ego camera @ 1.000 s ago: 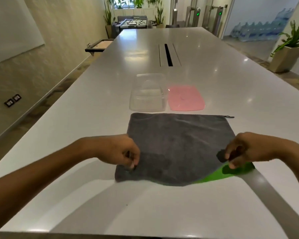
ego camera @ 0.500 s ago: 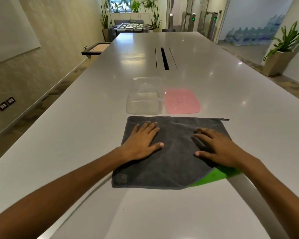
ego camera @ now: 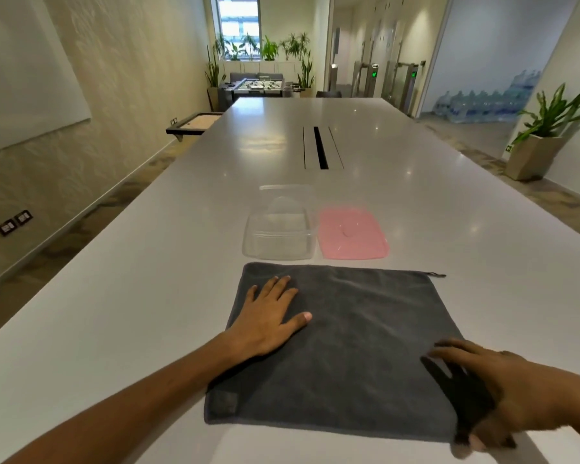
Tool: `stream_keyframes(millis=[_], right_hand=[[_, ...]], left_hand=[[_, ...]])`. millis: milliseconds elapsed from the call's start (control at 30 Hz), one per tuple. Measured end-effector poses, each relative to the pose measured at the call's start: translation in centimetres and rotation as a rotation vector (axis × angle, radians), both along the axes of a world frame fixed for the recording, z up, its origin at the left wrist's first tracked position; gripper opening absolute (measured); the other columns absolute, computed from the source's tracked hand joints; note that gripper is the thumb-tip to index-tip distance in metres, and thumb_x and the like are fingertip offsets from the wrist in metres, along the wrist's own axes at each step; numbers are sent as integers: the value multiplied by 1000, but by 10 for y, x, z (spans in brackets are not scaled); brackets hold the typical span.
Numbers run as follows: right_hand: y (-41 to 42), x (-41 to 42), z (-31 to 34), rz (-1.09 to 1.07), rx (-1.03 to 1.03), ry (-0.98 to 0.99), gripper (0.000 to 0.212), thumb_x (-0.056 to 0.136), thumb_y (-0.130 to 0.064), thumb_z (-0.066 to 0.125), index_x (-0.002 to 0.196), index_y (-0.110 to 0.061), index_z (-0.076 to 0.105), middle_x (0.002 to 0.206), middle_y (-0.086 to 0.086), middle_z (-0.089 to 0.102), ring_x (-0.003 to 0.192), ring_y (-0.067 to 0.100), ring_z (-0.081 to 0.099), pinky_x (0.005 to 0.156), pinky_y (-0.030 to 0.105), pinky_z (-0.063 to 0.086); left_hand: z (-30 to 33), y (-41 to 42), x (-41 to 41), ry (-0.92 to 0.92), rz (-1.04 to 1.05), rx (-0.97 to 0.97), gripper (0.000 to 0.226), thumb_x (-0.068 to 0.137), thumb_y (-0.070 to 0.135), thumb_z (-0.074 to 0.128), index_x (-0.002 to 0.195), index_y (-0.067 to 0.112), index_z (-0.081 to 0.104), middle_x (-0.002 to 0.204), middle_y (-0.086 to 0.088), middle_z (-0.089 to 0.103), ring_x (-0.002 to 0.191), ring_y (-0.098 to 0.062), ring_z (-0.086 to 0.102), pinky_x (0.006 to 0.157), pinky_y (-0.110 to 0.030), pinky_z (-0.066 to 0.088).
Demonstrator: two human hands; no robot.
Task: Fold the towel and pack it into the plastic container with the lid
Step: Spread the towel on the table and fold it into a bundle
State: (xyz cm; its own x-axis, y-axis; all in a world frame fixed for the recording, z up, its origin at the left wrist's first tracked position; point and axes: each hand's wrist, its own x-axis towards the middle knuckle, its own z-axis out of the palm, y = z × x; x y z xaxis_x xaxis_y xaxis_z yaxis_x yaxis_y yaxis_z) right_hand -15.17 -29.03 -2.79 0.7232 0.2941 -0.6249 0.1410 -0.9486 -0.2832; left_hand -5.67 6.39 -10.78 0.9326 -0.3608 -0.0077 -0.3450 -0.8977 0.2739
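Note:
A dark grey towel (ego camera: 355, 346) lies spread flat on the white table (ego camera: 114, 329), its far edge just short of the container. My left hand (ego camera: 268, 316) rests palm down with fingers apart on the towel's left part. My right hand (ego camera: 503, 393) is blurred and lies with fingers extended over the towel's near right corner, thumb at the corner's edge. The clear plastic container (ego camera: 280, 229) stands empty beyond the towel. Its pink lid (ego camera: 352, 234) lies flat on the table to the container's right.
A cable slot (ego camera: 320, 147) is cut into the table's middle farther back. Potted plants (ego camera: 543, 139) stand on the floor to the right, and a foosball table (ego camera: 258, 85) stands past the table's far end.
Both hands let go of the near corners and went flat on the towel. The right hand then slid back to the near right corner, and the green underside no longer shows.

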Motion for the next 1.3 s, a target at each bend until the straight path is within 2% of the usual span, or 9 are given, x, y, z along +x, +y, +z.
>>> stream_keyframes(millis=[133,200,267,533,767,933,1067,1233,1300], right_hand=[[11,34,19,-140,170,-144,80,56,-76,65,127,-52,36,131,-23,43,117,8,48,97,26,43],[18,64,11,-186,178,-324,58,82,-49,63,135,-36,41,139,-8,47,120,13,49,100,29,42],[25,95,-2,-219,127,-458,47,92,-32,56,137,-26,42,142,1,47,121,19,50,104,35,40],[45,154,-27,-270,-57,-631,47,89,-19,56,134,-24,47,134,4,55,112,23,57,97,38,47],[41,166,-35,-289,-15,-628,33,82,-16,62,115,-23,61,113,2,59,94,17,57,86,31,51],[33,162,-31,-256,-22,-707,16,83,-16,61,97,-20,69,90,-3,52,80,15,55,67,22,41],[28,150,-27,-221,-14,-842,16,81,-13,62,93,-18,71,94,-2,57,76,17,57,64,22,45],[23,132,-14,-190,1,-935,17,78,-12,64,89,-21,72,92,0,63,76,23,60,66,28,48],[21,124,-8,-170,11,-931,16,78,-12,65,91,-20,72,90,0,64,77,20,59,69,28,49]], left_hand=[[7,8,27,-168,58,-53,55,95,53,28,136,21,44,151,-1,36,140,-20,29,117,-42,20],[7,13,41,-207,107,-49,46,98,41,33,134,18,48,146,-3,44,135,-22,38,115,-40,27],[6,19,52,-225,150,-49,38,100,32,35,130,17,52,141,-4,49,130,-23,44,112,-39,32],[8,30,65,-201,178,-58,28,96,19,43,121,20,58,126,-4,62,112,-21,57,104,-34,41],[15,28,73,-185,224,-121,33,94,14,47,124,15,60,120,-6,63,107,-23,57,97,-33,47],[24,29,75,-124,263,-190,16,88,14,58,99,12,69,106,-8,62,91,-19,58,86,-29,52],[35,32,73,-105,230,-211,8,83,9,60,83,16,55,96,-6,60,82,-18,57,73,-23,49],[47,43,68,-91,136,-224,31,81,1,59,106,17,51,85,-3,61,75,-18,59,71,-25,51],[53,48,65,-110,83,-214,28,81,3,60,104,17,55,84,-1,61,74,-17,59,70,-22,47]])
